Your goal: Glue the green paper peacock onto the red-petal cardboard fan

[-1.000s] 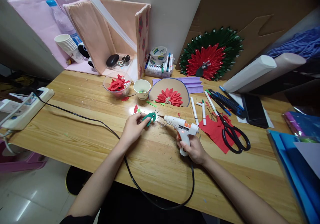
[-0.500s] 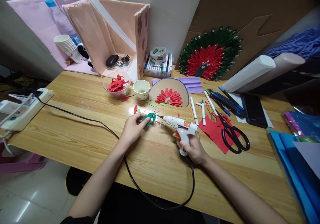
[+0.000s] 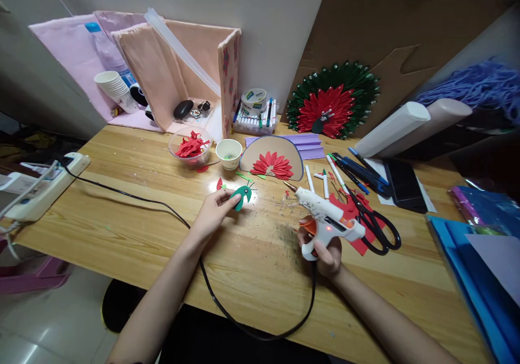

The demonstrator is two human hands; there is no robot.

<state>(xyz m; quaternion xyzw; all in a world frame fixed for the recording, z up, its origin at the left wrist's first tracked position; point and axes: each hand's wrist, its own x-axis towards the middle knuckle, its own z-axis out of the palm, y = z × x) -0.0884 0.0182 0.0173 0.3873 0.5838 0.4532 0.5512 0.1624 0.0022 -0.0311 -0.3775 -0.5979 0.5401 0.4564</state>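
Observation:
Between the thumb and fingers of my left hand (image 3: pixel 213 212) is a small green bird-shaped cutout (image 3: pixel 242 196) with a dark eye and thin strands at its head. My right hand (image 3: pixel 325 250) is wrapped round the handle of a white glue gun (image 3: pixel 325 215), whose metal nozzle points up and left, apart from the cutout. A red light glows on the gun's side. Beyond the hands stands a half-round beige card (image 3: pixel 260 150) with red paper petals (image 3: pixel 274 164) at its base. A paper cup (image 3: pixel 228 155) is beside that card.
A clear bowl of red scraps (image 3: pixel 190 150) stands at the left. Black scissors (image 3: pixel 376 226) lie over red paper by markers and a phone (image 3: pixel 406 185). The gun's black cord (image 3: pixel 227 312) loops along the table's front edge from a power strip (image 3: pixel 52 185).
My right hand has drawn the glue gun away from the green cutout, to the right, and its nozzle now tips upward. My left hand still holds the cutout in nearly the same place.

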